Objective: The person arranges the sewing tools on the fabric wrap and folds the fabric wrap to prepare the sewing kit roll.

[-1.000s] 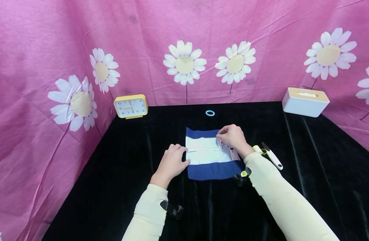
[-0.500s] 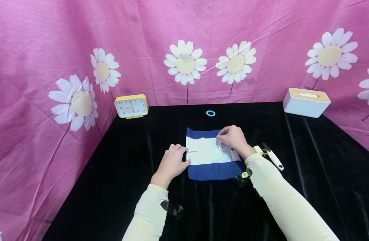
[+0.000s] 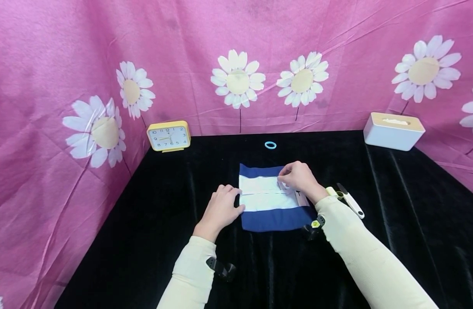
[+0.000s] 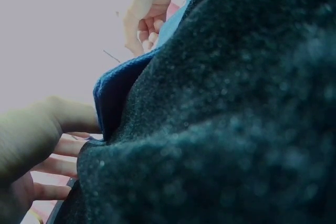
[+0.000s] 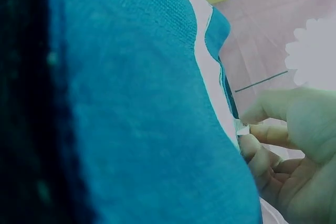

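A blue cloth with a wide white band (image 3: 265,201) lies flat on the black table covering. My left hand (image 3: 219,208) rests at its left edge with extended fingers; in the left wrist view the left thumb (image 4: 79,117) touches a blue fold (image 4: 113,95). Over the right part of the white band, my right hand (image 3: 301,178) pinches a small whitish strip (image 5: 241,128) between thumb and fingertips, as the right wrist view shows. Most of that strip hides behind the fingers. A printed patch (image 3: 301,198) shows on the cloth below the right hand.
A tool with a white handle (image 3: 352,202) and dark blade lies right of the right wrist, beside a pale yellow item (image 3: 331,192). Farther back are a light-blue ring (image 3: 270,145), a yellow alarm clock (image 3: 168,136) and a tissue box (image 3: 392,132). Pink floral fabric hangs behind.
The whitish strip under my right fingers has tilted slightly and looks more folded over. Both hands and the cloth stay nearly where they were.
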Demonstrator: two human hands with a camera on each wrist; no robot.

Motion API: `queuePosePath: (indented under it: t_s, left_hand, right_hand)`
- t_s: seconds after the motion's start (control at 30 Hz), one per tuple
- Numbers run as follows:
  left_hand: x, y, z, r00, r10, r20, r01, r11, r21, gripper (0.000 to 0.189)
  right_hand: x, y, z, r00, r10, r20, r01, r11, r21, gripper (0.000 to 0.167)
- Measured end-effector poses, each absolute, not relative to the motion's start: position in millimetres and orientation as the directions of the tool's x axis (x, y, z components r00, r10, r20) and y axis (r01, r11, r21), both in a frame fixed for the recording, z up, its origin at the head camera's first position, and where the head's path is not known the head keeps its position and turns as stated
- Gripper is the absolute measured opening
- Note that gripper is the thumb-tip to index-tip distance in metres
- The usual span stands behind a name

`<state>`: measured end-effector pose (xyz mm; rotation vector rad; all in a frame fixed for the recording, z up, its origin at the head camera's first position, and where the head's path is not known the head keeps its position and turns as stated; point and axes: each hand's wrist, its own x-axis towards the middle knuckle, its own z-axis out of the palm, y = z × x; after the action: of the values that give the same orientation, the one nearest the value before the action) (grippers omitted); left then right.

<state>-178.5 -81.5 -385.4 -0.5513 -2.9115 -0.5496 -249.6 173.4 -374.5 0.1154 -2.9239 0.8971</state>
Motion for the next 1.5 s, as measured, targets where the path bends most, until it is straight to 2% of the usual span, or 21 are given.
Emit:
queuePosePath:
  t_s: [0.4, 0.93, 1.5]
  left_hand:
    - [-178, -82, -384, -0.921, 0.334, 0.200, 0.383, 0.868, 0.315, 0.039]
    - [-179, -81, -384, -0.920, 0.336, 0.202, 0.386, 0.865, 0.320, 0.038]
    - [-179, -83, -385, -0.922, 0.336, 0.193, 0.383, 0.861, 0.334, 0.040]
  right_hand:
    - [-249, 174, -372, -0.987, -0.133, 0.084, -0.158, 0.848, -0.506, 0.014]
    - [-243, 173, -366, -0.981, -0.186, 0.060, -0.193, 0.876, -0.441, 0.012]
    - [-236, 172, -364, -0.974, -0.215, 0.078, -0.227, 0.876, -0.425, 0.013]
